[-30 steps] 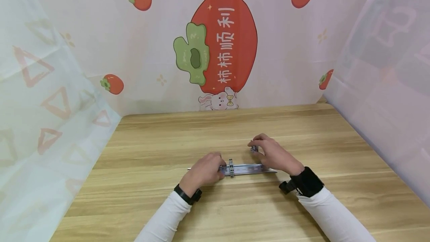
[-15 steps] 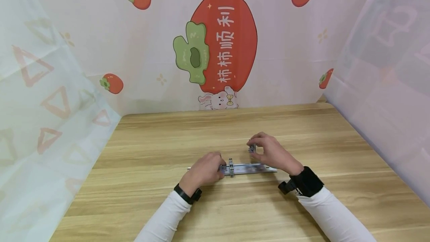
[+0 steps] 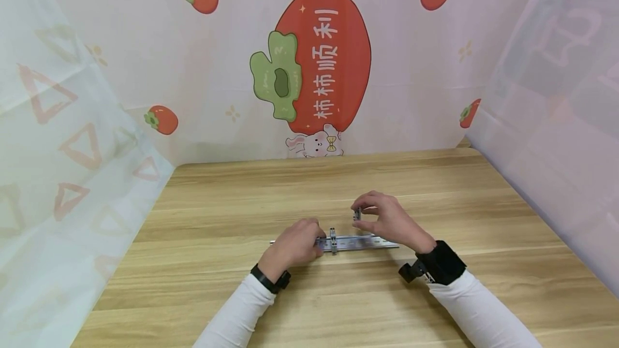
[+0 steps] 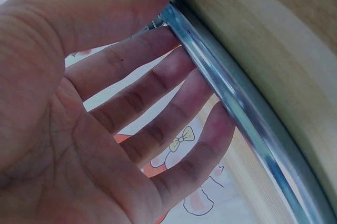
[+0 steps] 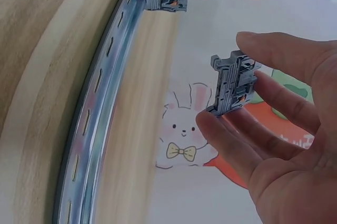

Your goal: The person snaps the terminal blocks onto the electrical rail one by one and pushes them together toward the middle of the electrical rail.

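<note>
A slotted metal DIN rail lies crosswise on the table. My left hand grips its left part, with the thumb and the fingertips at the rail's edges in the left wrist view. Just right of that hand, a grey DIN rail terminal block sits across the rail. My right hand pinches a second grey terminal block between thumb and fingers. This held block is raised beyond the rail's far edge, apart from it, to the right of the seated block.
The wood-grain table runs back to a cloth backdrop printed with persimmons and a rabbit. Cloth side walls flank the table at left and right. A black strap with a camera mount is on the right wrist.
My right hand has turned slightly and brought its terminal block a little to the left, toward the seated one. The left hand, the rail and the seated block have stayed in place.
</note>
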Demonstrator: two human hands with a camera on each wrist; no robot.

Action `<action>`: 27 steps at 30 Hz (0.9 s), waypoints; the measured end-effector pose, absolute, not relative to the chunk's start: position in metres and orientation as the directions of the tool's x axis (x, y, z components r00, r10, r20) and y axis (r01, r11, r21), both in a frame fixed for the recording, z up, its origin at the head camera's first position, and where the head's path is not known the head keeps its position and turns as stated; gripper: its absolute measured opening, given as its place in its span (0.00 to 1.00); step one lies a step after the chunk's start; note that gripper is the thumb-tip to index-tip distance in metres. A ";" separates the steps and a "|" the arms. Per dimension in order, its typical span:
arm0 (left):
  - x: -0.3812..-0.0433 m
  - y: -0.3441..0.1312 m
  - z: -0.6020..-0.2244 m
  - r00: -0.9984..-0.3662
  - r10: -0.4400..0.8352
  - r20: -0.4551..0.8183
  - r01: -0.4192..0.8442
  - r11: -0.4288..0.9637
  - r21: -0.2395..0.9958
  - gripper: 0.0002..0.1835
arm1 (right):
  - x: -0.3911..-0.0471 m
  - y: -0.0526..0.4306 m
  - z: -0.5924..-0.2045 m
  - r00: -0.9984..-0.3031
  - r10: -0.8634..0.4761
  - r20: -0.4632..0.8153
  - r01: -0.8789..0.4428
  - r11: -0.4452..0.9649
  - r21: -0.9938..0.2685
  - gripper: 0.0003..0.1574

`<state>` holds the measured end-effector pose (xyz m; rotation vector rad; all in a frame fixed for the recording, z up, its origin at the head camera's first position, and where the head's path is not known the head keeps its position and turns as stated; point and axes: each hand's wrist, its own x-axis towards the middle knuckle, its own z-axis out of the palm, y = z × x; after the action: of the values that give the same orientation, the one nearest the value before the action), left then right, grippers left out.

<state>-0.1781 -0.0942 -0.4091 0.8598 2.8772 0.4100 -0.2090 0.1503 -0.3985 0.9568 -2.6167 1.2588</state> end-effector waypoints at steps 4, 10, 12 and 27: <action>-0.178 -0.094 -0.410 -0.829 0.559 -0.020 0.532 0.799 0.280 0.09 | -0.207 0.148 -0.398 -0.811 -0.488 0.323 -0.544 0.428 -0.722 0.19; -0.179 -0.095 -0.410 -0.827 0.562 -0.023 0.533 0.796 0.286 0.09 | -0.203 0.142 -0.397 -0.831 -0.469 0.298 -0.494 0.378 -0.783 0.20; -0.179 -0.095 -0.409 -0.826 0.564 -0.024 0.534 0.795 0.288 0.08 | -0.201 0.140 -0.395 -0.833 -0.476 0.282 -0.474 0.351 -0.807 0.20; -0.181 -0.096 -0.410 -0.829 0.559 -0.026 0.529 0.798 0.289 0.09 | -0.206 0.135 -0.412 -0.801 -0.571 0.181 -0.322 0.155 -0.934 0.21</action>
<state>-0.1814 -0.0956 -0.4104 0.8731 2.8737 0.4122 -0.2060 0.1350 -0.4115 1.0018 -2.5412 1.9528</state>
